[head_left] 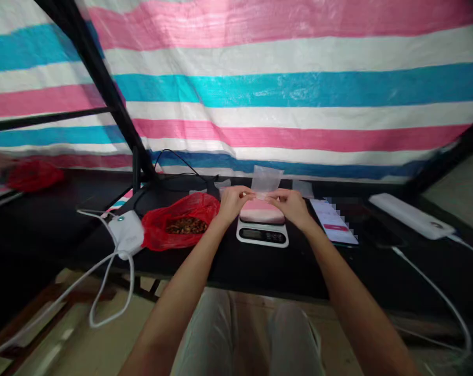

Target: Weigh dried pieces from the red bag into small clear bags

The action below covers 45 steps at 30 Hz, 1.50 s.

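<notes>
Both hands pinch a clear plastic bag above a white scale in my head view.
From the head camera I see the left hand and right hand meeting over the kitchen scale, fingertips closed and almost touching each other on the lower part of the clear plastic bag, which stands up beyond them; I cannot tell whether anything is inside it. The scale sits on the black table, and I cannot read its display. Just left of it I have an open red bag with small brownish pieces inside, beside a white power strip; to the right lies a lit phone.
</notes>
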Available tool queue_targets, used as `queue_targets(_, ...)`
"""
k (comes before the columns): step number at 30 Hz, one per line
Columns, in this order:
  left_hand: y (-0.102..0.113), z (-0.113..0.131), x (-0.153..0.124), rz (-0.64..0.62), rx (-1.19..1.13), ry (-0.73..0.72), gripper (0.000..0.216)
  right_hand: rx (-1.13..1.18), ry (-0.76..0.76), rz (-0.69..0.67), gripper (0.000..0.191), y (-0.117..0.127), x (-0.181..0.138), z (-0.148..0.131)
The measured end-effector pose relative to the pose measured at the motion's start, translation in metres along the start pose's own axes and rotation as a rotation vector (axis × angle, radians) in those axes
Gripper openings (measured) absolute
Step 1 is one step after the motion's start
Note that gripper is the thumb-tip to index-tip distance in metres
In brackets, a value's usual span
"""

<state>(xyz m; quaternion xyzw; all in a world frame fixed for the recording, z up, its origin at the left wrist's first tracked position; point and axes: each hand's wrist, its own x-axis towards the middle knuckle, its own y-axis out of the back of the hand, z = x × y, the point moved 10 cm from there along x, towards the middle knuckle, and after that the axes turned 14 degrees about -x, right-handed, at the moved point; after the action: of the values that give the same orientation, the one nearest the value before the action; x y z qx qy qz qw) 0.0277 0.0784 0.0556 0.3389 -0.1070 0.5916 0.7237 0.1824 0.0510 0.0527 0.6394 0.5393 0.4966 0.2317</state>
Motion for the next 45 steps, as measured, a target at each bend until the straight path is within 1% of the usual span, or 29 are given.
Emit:
queue_targets(7, -0.007, -0.006, 0.001, -0.060, -0.065, 0.036, 0.012, -0.049, 0.007, 0.038, 0.021, 0.005, -0.001, -0.001)
queue_targets(11, -0.011, -0.007, 0.001, -0.091, -0.081, 0.036, 0.014, -0.074, -0.020, 0.006, 0.025, 0.002, -0.002, 0.002)
queue_targets(14, -0.014, -0.005, 0.000, -0.104, -0.089, 0.024, 0.015, -0.093, -0.019, 0.007, 0.025, 0.003, -0.003, 0.001)
queue_targets(21, -0.014, 0.000, -0.001, -0.082, -0.042, 0.016, 0.015, -0.124, 0.011, 0.055, 0.020, 0.006, -0.003, -0.005)
queue_targets(25, -0.013, -0.001, 0.000, -0.083, -0.015, 0.005, 0.015, -0.117, 0.025, 0.075, 0.019, 0.004, -0.002, -0.008)
queue_targets(29, -0.017, -0.005, 0.000, -0.124, -0.039, 0.012, 0.016, -0.121, 0.005, 0.077, 0.019, 0.004, -0.003, -0.007)
queue_targets(33, -0.016, -0.001, -0.001, -0.106, -0.068, 0.011, 0.020, -0.071, 0.012, 0.075, 0.021, 0.005, -0.003, -0.007)
queue_targets(39, -0.020, 0.002, -0.003, -0.133, -0.048, 0.012, 0.023, -0.067, 0.050, 0.080, 0.020, 0.008, -0.003, -0.012)
queue_targets(45, -0.022, 0.001, -0.003, -0.145, -0.012, 0.007, 0.022, -0.071, 0.044, 0.055, 0.020, 0.004, -0.002, -0.010)
